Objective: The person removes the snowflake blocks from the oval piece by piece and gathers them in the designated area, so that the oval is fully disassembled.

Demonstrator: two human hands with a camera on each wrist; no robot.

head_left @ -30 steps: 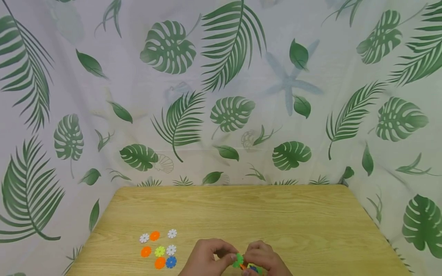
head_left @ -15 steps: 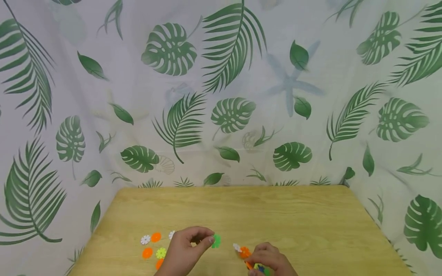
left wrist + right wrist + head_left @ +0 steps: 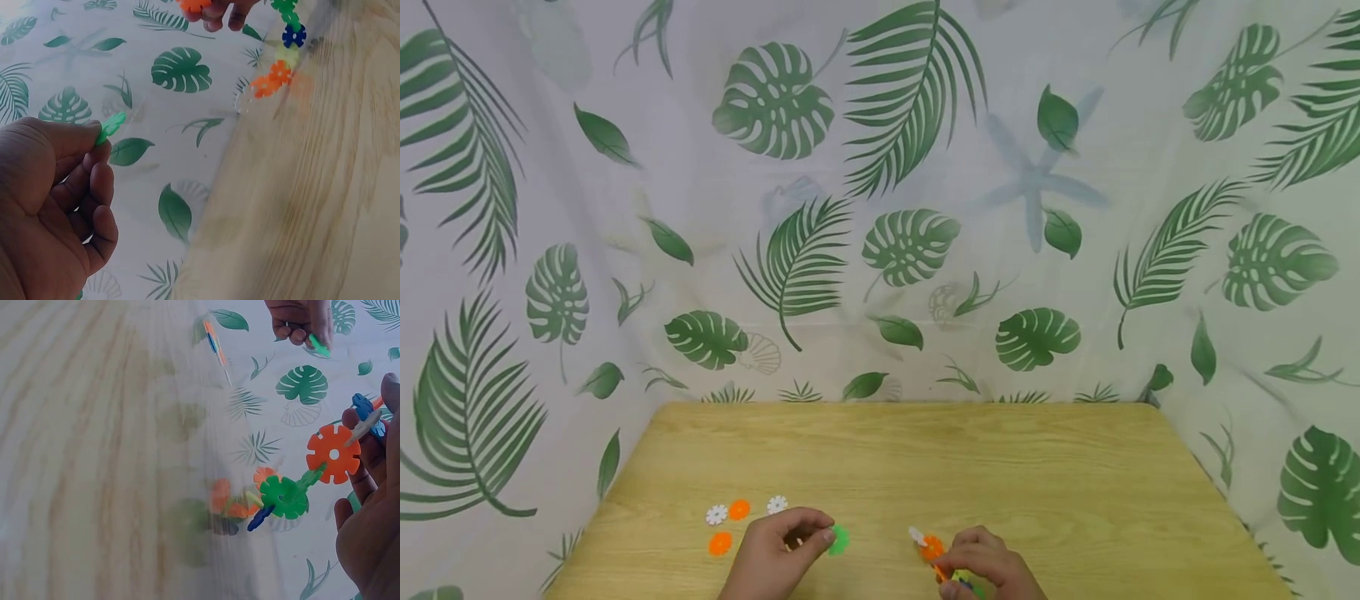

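Observation:
Between thumb and fingertips, my left hand (image 3: pixel 775 554) pinches a bright green notched plastic disc (image 3: pixel 839 541), clear of the other pieces. The same disc (image 3: pixel 111 129) appears edge-on in the left wrist view. My right hand (image 3: pixel 988 568) holds a chain of interlocked notched discs. An orange disc (image 3: pixel 932 547) and a white disc (image 3: pixel 916 536) stick out at its far end in the head view. The right wrist view shows its orange disc (image 3: pixel 334 454), green disc (image 3: pixel 284 497) and blue disc (image 3: pixel 260 519). Fingers hide part of the chain.
Loose discs lie on the left of the wooden table (image 3: pixel 1037 475): white ones (image 3: pixel 717 514) and orange ones (image 3: pixel 720 543) are visible. My left hand covers that group's near part. A leaf-print cloth (image 3: pixel 880 183) hangs behind and beside the table.
My left hand has moved left, away from the chain, carrying the green disc toward the loose discs. My right hand stays nearly in place with the chain.

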